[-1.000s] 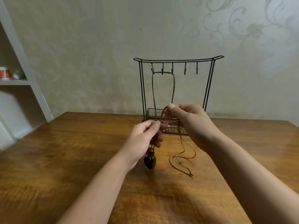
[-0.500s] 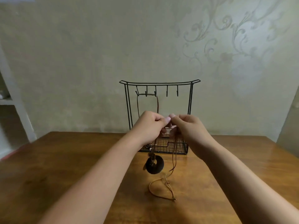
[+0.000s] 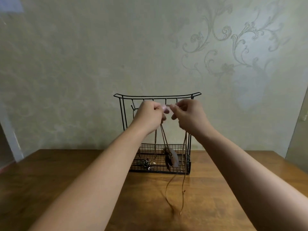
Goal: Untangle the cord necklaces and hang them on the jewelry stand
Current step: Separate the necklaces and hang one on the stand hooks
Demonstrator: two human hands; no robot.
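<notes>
Both arms raised; left hand (image 3: 149, 114) and right hand (image 3: 188, 114) fingers pinch cord necklace (image 3: 184, 147) at stand (image 3: 122, 114) hooks.

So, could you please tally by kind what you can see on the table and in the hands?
Hands: 2, left hand, right hand
Jewelry stand: 1
Cord necklaces: 2, held necklace, hung necklace
Table: 1
Total: 6

One head view only, nothing shared. You look forward from head height, slightly down, over the wooden table (image 3: 50, 180) at the jewelry stand (image 3: 157, 96) against the wall (image 3: 83, 55). Both forearms reach in, close range.
</notes>
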